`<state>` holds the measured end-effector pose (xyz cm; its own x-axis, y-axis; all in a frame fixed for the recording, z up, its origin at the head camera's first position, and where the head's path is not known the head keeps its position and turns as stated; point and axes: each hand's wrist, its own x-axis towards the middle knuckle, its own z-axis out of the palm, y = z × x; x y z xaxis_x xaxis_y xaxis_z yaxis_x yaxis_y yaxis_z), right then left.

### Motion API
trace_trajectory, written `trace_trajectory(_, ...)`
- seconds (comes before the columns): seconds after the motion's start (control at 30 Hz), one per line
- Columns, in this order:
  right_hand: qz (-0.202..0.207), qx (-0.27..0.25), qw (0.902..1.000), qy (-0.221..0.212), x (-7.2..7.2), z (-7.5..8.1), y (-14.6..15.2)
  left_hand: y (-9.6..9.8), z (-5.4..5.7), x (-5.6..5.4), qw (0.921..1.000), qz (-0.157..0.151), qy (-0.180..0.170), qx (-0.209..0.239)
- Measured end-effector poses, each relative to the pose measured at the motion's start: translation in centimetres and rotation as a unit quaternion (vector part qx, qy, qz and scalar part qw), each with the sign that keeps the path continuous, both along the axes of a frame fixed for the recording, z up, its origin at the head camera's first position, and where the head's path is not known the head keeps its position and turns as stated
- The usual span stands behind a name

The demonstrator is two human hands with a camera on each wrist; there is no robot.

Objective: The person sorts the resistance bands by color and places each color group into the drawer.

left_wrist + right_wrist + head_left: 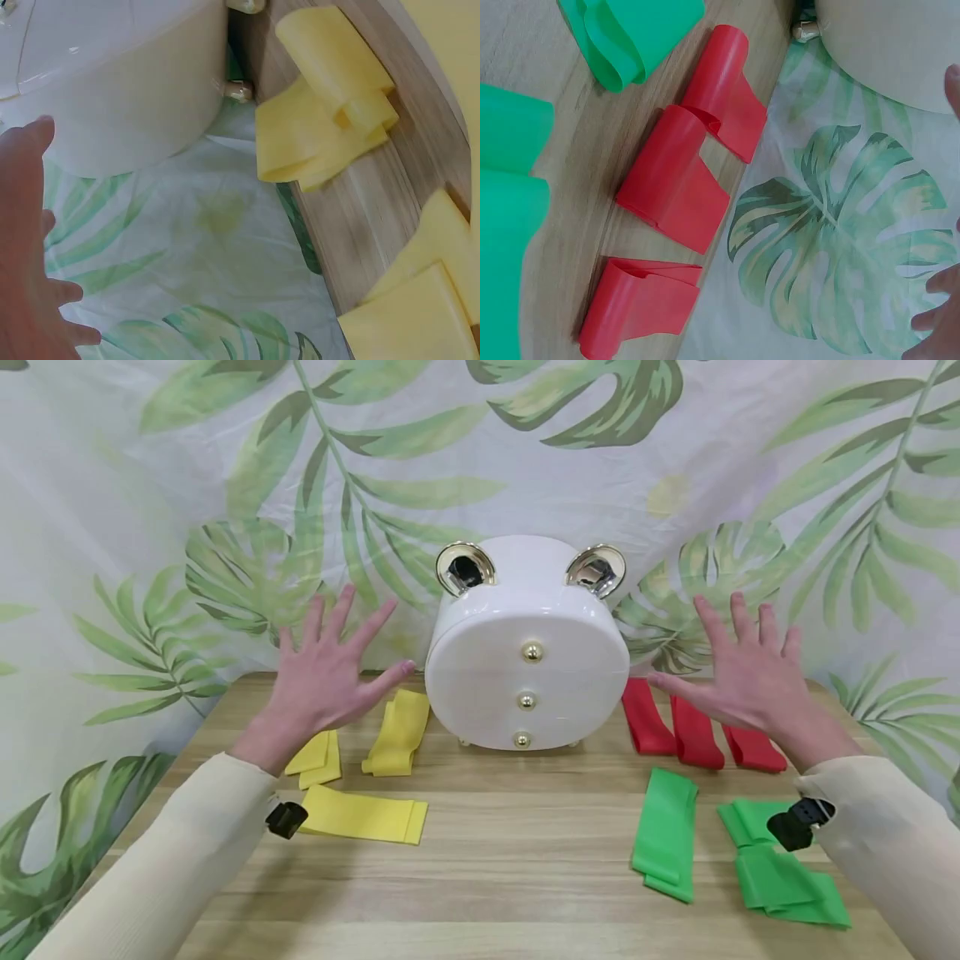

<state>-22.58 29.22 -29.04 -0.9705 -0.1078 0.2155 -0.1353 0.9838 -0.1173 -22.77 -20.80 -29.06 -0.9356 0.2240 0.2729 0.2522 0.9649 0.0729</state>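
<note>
My left hand (324, 675) is raised with its fingers spread, holding nothing, to the left of a white rounded box (480, 685) with gold knobs. On the other side my right hand (753, 681) is spread the same way and also holds nothing. Folded yellow bands (363, 815) lie beneath and near the left hand. Below the right hand are three folded red bands (697, 733); green bands (666, 827) lie nearer the front. In the left wrist view the left hand (22, 240) shows at the edge, apart from the yellow bands (330, 97).
The box stands near the back of a wooden table (517, 877), with two shiny gold-rimmed ear-like parts (465, 568) on top. Behind the table hangs a leaf-printed cloth (405, 452). Dark wrist devices (287, 819) sit at both sleeves.
</note>
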Motion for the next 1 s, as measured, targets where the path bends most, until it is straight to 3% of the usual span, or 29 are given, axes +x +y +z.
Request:
trace_trajectory(0.17, 0.018, -0.02, 0.9991, 0.034, 0.4, 0.2, 0.0, 0.6, 0.2, 0.2, 0.996, -0.031, 0.013, 0.082)
trace_trajectory(0.37, 0.051, -0.078, 0.9878, 0.125, 1.5, 0.5, -1.0, 1.7, 0.3, 0.4, 0.9756, -0.09, 0.025, 0.199)
trace_trajectory(0.47, 0.079, -0.109, 0.9722, 0.191, 2.2, 0.6, -2.1, 2.5, 0.2, 0.5, 0.9565, -0.123, 0.05, 0.26)
trace_trajectory(0.57, 0.113, -0.141, 0.9504, 0.253, 2.7, 0.6, -3.5, 3.6, 0.0, 0.5, 0.9306, -0.153, 0.067, 0.326)
trace_trajectory(0.7, 0.146, -0.185, 0.9227, 0.305, 3.3, 0.7, -5.7, 5.2, -0.6, 0.5, 0.902, -0.178, 0.071, 0.387)
trace_trajectory(0.87, 0.172, -0.254, 0.8938, 0.327, 3.8, 0.6, -8.8, 7.0, -1.7, 0.6, 0.8661, -0.175, 0.056, 0.465)
trace_trajectory(1.0, 0.179, -0.299, 0.8806, 0.321, 4.0, 0.0, -11.2, 8.1, -2.5, 0.5, 0.8394, -0.149, 0.07, 0.518)
